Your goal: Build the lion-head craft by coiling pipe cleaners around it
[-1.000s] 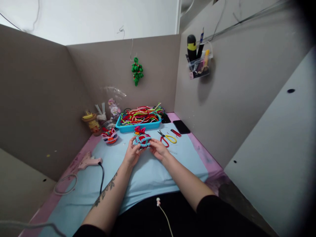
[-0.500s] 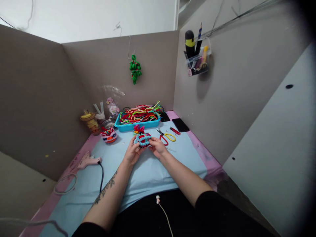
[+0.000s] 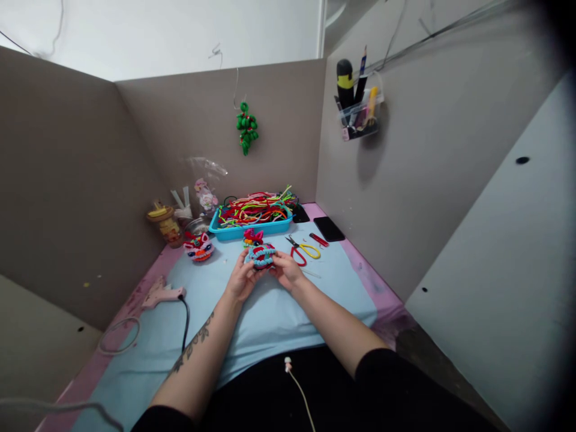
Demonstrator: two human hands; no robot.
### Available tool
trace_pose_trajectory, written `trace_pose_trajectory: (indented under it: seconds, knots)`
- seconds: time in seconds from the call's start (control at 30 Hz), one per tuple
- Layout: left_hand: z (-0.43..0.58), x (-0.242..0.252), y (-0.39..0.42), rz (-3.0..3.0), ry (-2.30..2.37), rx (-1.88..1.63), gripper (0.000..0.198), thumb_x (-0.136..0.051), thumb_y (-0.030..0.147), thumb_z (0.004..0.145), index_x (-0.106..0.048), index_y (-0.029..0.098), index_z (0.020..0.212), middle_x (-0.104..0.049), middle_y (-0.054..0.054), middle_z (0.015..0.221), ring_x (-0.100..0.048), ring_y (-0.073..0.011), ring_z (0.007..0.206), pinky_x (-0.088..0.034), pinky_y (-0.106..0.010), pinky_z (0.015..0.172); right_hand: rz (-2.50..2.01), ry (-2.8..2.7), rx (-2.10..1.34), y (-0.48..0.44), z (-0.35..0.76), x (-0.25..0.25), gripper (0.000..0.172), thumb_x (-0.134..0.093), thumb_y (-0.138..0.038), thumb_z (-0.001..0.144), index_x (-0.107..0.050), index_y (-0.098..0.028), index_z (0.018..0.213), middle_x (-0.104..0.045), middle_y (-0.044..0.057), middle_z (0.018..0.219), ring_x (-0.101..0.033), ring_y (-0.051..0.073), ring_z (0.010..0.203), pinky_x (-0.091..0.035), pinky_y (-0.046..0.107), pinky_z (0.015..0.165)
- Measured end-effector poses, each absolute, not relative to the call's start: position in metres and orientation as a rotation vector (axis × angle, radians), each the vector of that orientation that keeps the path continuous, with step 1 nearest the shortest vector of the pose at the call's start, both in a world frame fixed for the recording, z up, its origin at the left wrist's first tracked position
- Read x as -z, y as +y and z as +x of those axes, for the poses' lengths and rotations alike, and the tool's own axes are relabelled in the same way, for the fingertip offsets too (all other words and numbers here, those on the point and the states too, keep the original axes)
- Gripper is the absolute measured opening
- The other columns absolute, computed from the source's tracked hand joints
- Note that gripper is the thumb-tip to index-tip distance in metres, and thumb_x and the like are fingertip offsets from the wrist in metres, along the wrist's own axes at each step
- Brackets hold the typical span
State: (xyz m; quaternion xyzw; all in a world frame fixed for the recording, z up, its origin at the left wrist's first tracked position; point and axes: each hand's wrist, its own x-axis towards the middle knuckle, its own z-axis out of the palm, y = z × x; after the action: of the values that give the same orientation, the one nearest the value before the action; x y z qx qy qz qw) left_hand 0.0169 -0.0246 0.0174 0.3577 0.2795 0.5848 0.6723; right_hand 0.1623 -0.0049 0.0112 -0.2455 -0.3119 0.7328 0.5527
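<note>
Both my hands hold a small craft piece (image 3: 260,256) made of light-blue and red pipe cleaners, just above the light-blue mat (image 3: 270,318). My left hand (image 3: 240,281) grips its left side with curled fingers. My right hand (image 3: 285,270) pinches its right side. A pink and red pipe-cleaner bit (image 3: 252,237) lies on the mat just behind the piece.
A blue tray (image 3: 252,228) of coloured pipe cleaners stands at the back. Scissors (image 3: 304,249) and a black phone (image 3: 329,228) lie to the right. A finished pipe-cleaner figure (image 3: 198,246) and a jar (image 3: 166,224) sit back left. A pink glue gun (image 3: 159,294) with its cord lies at the left.
My hands with the craft piece have stayed nearly in place; the fingers shifted slightly on it. The view moved a little.
</note>
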Motion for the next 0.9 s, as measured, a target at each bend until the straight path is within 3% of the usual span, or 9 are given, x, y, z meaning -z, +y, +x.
trace_pose_trajectory:
  seconds: [0.47, 0.63, 0.9]
  knots:
    - [0.009, -0.023, -0.027, 0.837, 0.606, -1.308, 0.054, -0.068, 0.017, 0.071, -0.045, 0.027, 0.119, -0.062, -0.003, 0.111, -0.066, -0.0169, 0.085, -0.056, -0.030, 0.072, -0.496, -0.881, -1.831, -0.005, 0.171, -0.009, 0.023, -0.074, -0.027, 0.062, -0.063, -0.018, 0.080, -0.059, -0.002, 0.067, -0.052, 0.010, 0.059, -0.036, 0.020, 0.050]
    - [0.007, -0.024, -0.028, 0.846, 0.600, -1.301, 0.059, -0.069, 0.017, 0.071, -0.043, 0.028, 0.124, -0.063, -0.004, 0.109, -0.066, -0.0174, 0.084, -0.056, -0.032, 0.074, -0.481, -0.872, -1.848, -0.006, 0.171, -0.009, 0.020, -0.076, -0.024, 0.063, -0.062, -0.017, 0.075, -0.058, -0.003, 0.063, -0.051, 0.009, 0.058, -0.035, 0.020, 0.052]
    - [0.004, -0.013, -0.020, 0.836, 0.544, -1.248, 0.061, -0.067, 0.018, 0.074, -0.041, 0.026, 0.129, -0.062, -0.004, 0.114, -0.066, -0.0165, 0.088, -0.056, -0.025, 0.070, -0.355, -0.813, -1.853, -0.005, 0.161, -0.003, 0.028, -0.079, -0.028, 0.062, -0.064, -0.018, 0.084, -0.064, -0.001, 0.072, -0.056, 0.010, 0.063, -0.038, 0.019, 0.052]
